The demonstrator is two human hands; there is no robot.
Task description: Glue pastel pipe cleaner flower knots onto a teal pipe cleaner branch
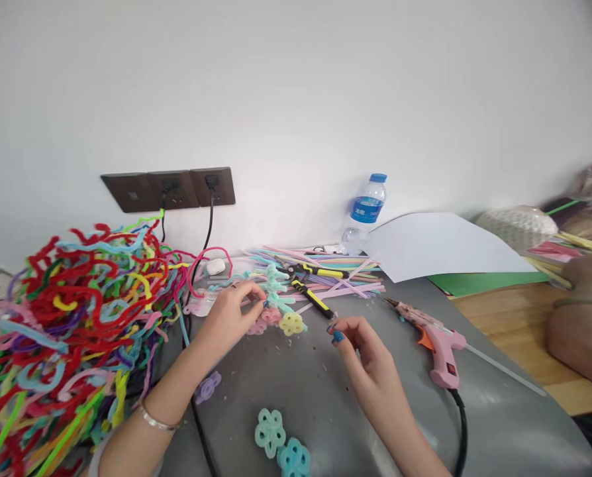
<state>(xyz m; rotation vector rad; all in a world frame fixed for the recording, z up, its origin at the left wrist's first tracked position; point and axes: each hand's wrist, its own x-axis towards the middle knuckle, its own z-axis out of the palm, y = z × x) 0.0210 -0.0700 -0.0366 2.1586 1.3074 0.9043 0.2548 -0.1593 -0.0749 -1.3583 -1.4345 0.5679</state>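
Socket panel (183, 192), dark brown, wall-mounted, two black plugs (212, 181) inserted. Bottle (367, 211), clear plastic, blue cap (378, 177), blue label (367, 209), near the wall. White sheet (440, 245), curved, partly overlying green sheet (489, 282). Small case (215, 267), white, rounded.

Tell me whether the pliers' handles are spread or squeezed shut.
Spread: on the pliers, the upper handle runs rightward while the lower handle slants toward the right hand. The jaws are too small to judge.

We observe a mint-green, many-looped fuzzy pipe-cleaner piece (273, 286) just beside yellow-and-black pliers (314, 299), handles spread. Nearer us, a coral-pink looped fuzzy flower (271, 316) and a yellow looped fuzzy flower (291, 323) sit side by side.
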